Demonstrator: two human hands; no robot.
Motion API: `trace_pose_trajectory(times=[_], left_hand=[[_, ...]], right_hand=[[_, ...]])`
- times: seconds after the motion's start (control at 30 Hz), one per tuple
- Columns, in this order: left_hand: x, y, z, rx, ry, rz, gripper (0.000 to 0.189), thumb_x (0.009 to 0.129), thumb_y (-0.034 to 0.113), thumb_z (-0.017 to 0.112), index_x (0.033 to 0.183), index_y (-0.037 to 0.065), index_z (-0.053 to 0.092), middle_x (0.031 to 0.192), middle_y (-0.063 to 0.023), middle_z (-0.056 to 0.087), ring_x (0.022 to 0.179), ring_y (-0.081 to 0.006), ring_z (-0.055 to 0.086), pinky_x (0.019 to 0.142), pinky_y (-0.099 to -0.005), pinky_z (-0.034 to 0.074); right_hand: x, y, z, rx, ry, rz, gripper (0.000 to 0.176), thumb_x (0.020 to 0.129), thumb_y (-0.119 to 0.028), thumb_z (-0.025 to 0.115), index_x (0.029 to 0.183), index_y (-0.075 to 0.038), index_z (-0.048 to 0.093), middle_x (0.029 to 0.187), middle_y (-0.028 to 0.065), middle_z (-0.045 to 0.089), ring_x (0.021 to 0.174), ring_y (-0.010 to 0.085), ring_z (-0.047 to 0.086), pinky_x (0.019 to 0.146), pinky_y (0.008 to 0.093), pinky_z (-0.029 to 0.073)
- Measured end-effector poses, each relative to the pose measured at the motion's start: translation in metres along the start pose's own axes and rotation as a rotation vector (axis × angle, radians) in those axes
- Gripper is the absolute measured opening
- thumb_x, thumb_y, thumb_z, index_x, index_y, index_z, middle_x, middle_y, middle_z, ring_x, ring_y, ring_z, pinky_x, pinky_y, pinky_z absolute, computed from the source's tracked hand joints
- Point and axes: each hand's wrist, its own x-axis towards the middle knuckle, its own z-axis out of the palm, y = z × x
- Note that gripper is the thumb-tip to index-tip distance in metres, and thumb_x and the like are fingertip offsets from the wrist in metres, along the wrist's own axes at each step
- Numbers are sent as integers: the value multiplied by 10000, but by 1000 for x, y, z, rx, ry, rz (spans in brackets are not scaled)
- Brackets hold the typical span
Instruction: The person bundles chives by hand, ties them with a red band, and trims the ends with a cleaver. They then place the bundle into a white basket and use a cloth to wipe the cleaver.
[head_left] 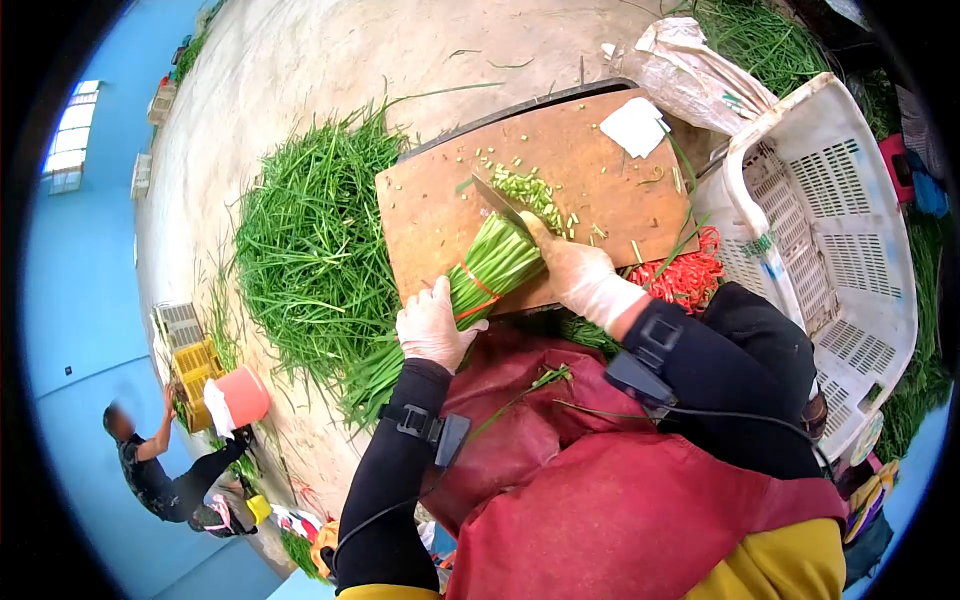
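Observation:
My left hand [437,325], in a thin whitish glove, is wrapped round a bunch of chives [497,255] bound with a red-orange band [480,283]. The bunch lies slanted over the near edge of a brown cutting board [430,200], its leafy ends hanging off toward my lap. In my right hand [580,270], also gloved, is a knife [497,203]; its handle is mostly hidden by my fingers. The blade lies across the cut ends of the bunch. Short chopped pieces [530,190] are scattered just beyond the blade.
A big heap of loose chives [315,240] lies left of the board. Red bands [685,270] are piled at its right, beside a white plastic crate [830,200]. A white card [635,127] sits on the board. Far left, a person [160,470] bends near a pink bucket [243,395].

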Motion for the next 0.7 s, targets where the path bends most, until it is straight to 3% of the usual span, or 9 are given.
trace_pose_trajectory(times=[0.13,0.23,0.27,0.37,0.43,0.5,0.6,0.67,0.7], left_hand=[[0,1,-3,1,-1,-13,748,623,521,812,1152,101,491,1000,-101,614,976,-280,600,797,-417,481],[1,-11,-2,-34,54,10,767,604,522,821,1161,94,513,998,-112,628,960,-288,611,790,-412,491],[3,-17,-3,-82,64,24,775,584,509,838,1155,79,537,964,-125,646,921,-297,630,787,-409,503],[8,-44,-4,-313,74,54,735,565,467,864,1113,68,581,909,-141,668,860,-318,654,778,-396,517],[9,-65,-1,-478,155,98,704,576,459,861,1099,74,590,919,-142,668,868,-327,651,775,-394,518],[7,-80,-2,-725,96,62,715,600,352,884,1150,29,562,978,-124,681,902,-258,665,828,-349,516],[-5,-94,-17,-913,110,-8,773,606,268,898,1223,-10,525,1057,-111,667,963,-197,642,898,-319,492],[-7,-114,-9,-941,134,2,805,604,261,900,1248,-20,506,1107,-122,639,1008,-199,621,920,-320,478],[-8,-126,1,-976,157,-5,841,602,254,903,1269,-34,481,1140,-138,615,1038,-200,603,933,-321,469]], right_hand=[[18,-6,1,50,107,19,862,861,-28,488,1529,-262,-5,1065,160,665,891,343,676,740,435,524],[10,2,3,52,39,22,838,869,-60,488,1526,-276,15,1018,191,667,885,350,675,744,439,521],[3,14,13,59,95,-33,734,916,-107,459,1522,-269,78,1048,177,676,928,335,679,751,440,528],[-31,17,-7,36,-61,30,723,909,-117,477,1520,-287,130,1038,194,664,907,350,668,726,443,517],[-34,33,-11,19,9,-64,709,912,-118,482,1519,-277,152,1039,195,661,912,340,664,720,430,514],[-28,44,-18,3,70,-161,696,914,-118,487,1518,-268,175,1040,196,659,917,331,660,713,417,511],[7,58,-47,528,453,-231,374,928,-174,543,1287,-275,585,1025,134,664,933,287,650,699,382,517],[45,76,-71,58,517,-88,390,923,-172,556,1299,-274,571,1019,137,667,945,297,646,739,387,519],[62,80,-78,53,515,-91,390,923,-172,556,1299,-274,571,1019,137,667,945,297,646,739,387,519]])
